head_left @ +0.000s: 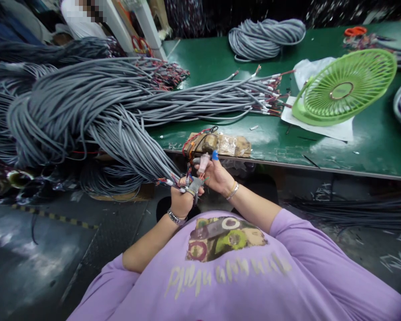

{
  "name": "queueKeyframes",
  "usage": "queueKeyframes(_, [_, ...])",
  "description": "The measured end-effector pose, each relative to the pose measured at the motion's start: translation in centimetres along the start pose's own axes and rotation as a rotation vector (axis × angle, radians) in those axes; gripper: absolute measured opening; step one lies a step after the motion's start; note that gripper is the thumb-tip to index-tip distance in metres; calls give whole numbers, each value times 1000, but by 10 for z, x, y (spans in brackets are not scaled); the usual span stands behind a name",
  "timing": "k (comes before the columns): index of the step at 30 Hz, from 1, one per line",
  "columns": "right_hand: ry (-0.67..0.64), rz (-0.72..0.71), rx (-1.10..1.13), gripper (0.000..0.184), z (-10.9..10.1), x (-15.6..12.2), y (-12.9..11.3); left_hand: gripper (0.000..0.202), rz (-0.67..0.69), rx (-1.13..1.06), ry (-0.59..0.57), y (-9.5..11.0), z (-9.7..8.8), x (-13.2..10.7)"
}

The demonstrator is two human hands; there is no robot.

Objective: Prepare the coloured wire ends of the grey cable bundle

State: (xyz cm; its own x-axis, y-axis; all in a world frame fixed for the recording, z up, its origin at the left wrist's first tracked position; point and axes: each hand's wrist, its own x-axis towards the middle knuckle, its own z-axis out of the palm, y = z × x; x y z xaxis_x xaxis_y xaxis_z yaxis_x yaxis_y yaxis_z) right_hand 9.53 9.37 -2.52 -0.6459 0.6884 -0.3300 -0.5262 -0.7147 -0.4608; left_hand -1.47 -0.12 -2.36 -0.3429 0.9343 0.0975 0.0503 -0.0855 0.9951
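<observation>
My left hand is closed near the front edge of the table, with a flat grey piece at its fingers and the end of a grey cable beside it. Thin coloured wires run from there toward my right hand. Between the fingers of that hand sits a pale, translucent piece, its exact kind unclear. A blue cover wraps the tip of the right thumb. Just beyond both hands, a worn wooden block with wires and a brown lump lies at the table edge.
Large bundles of grey cable drape over the left side of the green table. A green fan stands on white paper at the right. Behind are a coiled cable and orange-handled scissors. A person is at the far left.
</observation>
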Motion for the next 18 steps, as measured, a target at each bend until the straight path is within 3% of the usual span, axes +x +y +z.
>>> queueKeyframes(4, [-67, 38, -51, 60, -6, -5, -4, 20, 14, 4, 21, -2, -5, -4])
queueKeyframes(11, [-42, -56, -117, 39, -6, -9, -6, 22, 73, 14, 91, -4, -2, -4])
queueKeyframes(18, [-27, -69, -103, 45, -5, -6, -3, 17, 65, 16, 91, -3, 3, 0])
